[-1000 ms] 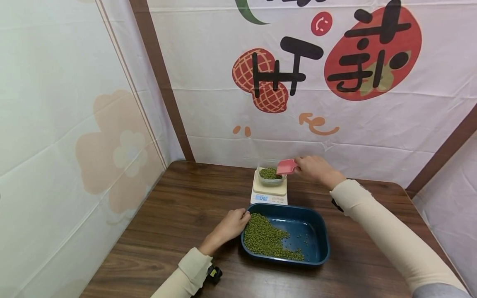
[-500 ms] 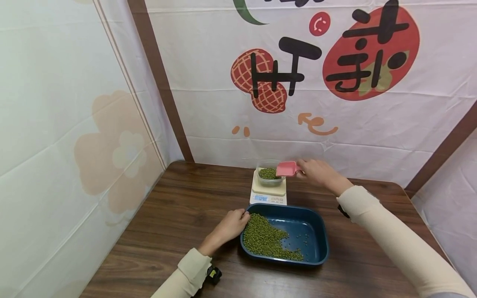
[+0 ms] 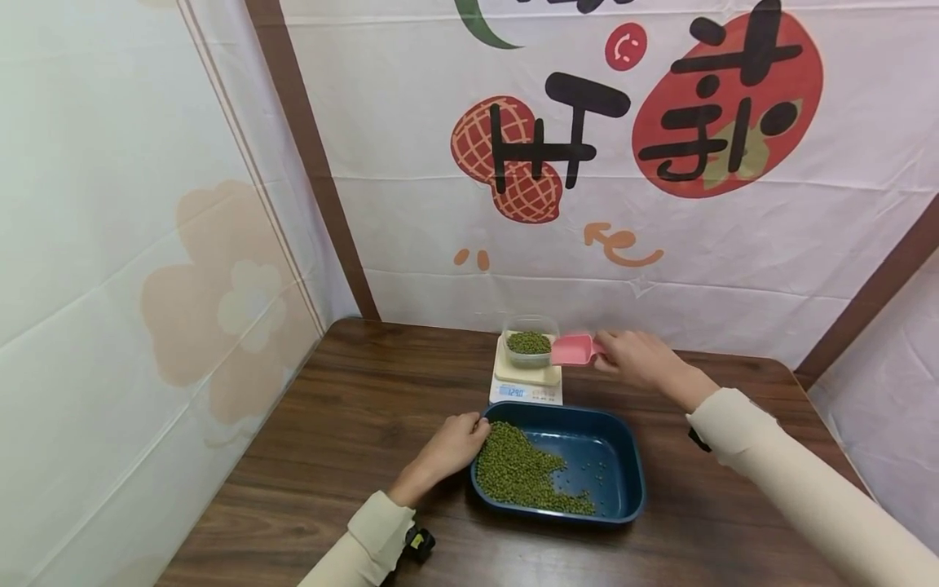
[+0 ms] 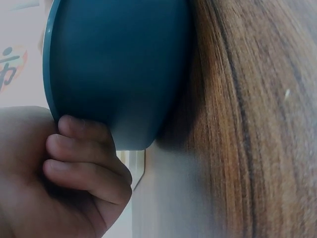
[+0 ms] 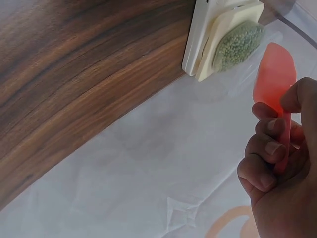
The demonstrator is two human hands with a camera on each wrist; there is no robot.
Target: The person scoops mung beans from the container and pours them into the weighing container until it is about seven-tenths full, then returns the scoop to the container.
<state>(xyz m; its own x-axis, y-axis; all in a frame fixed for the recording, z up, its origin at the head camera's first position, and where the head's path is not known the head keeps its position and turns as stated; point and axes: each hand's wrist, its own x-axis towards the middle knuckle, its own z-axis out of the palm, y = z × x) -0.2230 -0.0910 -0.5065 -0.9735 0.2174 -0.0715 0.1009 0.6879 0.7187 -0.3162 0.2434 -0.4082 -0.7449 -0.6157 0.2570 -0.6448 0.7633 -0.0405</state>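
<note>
Near the far edge of the tabletop (image 3: 411, 350): we had a white scale (image 3: 546, 395) with a clear box (image 3: 530, 360) sitting on it.
Step with the pink scoop (image 3: 572, 350): we thought we were weighing beans, and were between one scoopful and the next. We saw no beans in the scoop, and it was just to the right of the box. We could not tell if the two touched.
Screen (image 3: 511, 392): it looked like 129.0 to us, but the numbers were small.
Next move: we thought it called for a good look at the number. If it was too low, the scoop had to go to the tub's left side for a few more beans, with a slow, gentle tip so none would spill.
Right hand (image 3: 638, 359): its fingers were curled round the scoop's handle.
Left hand (image 3: 456, 442): it held the rim of the blue tub (image 3: 601, 461) at the tub's far left corner.
Beans in the box (image 3: 528, 343): they were small, round and green, and we saw lots of room above them.
Beans in the tub (image 3: 513, 465): they made a big heap along the left side, with a tail along the near edge. A few loose ones lay toward the right, where the blue bottom showed.
</note>
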